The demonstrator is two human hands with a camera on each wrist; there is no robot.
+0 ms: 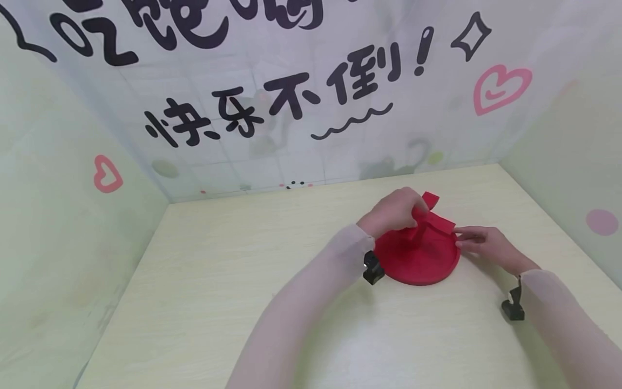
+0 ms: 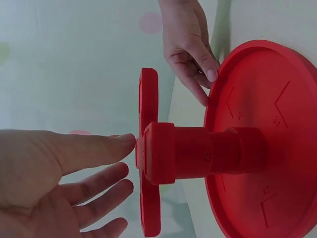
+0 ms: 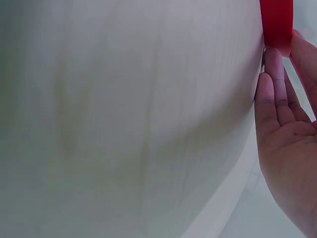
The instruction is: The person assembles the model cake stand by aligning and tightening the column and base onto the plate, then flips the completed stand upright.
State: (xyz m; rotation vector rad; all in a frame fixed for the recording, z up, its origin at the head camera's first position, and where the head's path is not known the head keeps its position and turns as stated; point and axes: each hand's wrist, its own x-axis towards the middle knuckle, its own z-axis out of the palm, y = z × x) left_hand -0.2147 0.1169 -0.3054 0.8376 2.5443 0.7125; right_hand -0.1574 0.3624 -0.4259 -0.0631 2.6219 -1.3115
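Note:
A red round stand (image 1: pixel 419 265) lies on the table, with a raised rim and a central post (image 2: pixel 198 151) marked 32. Flat red arms (image 2: pixel 149 101) cross the top of the post. My left hand (image 1: pixel 396 209) is at that top; in the left wrist view its thumb (image 2: pixel 106 151) presses against a small knob at the centre, the index finger mostly hidden behind it. The other fingers hang loosely curled behind. At the right side of the rim, my right hand (image 1: pixel 486 246) pinches the edge, thumb above and fingers (image 3: pixel 267 91) low beside the table.
The pale wooden table (image 1: pixel 218 281) is bounded by a printed back wall (image 1: pixel 233 156) with black writing and by side walls with hearts and dots. A small black camera (image 1: pixel 373 268) sits on the left wrist, another (image 1: pixel 513 307) on the right.

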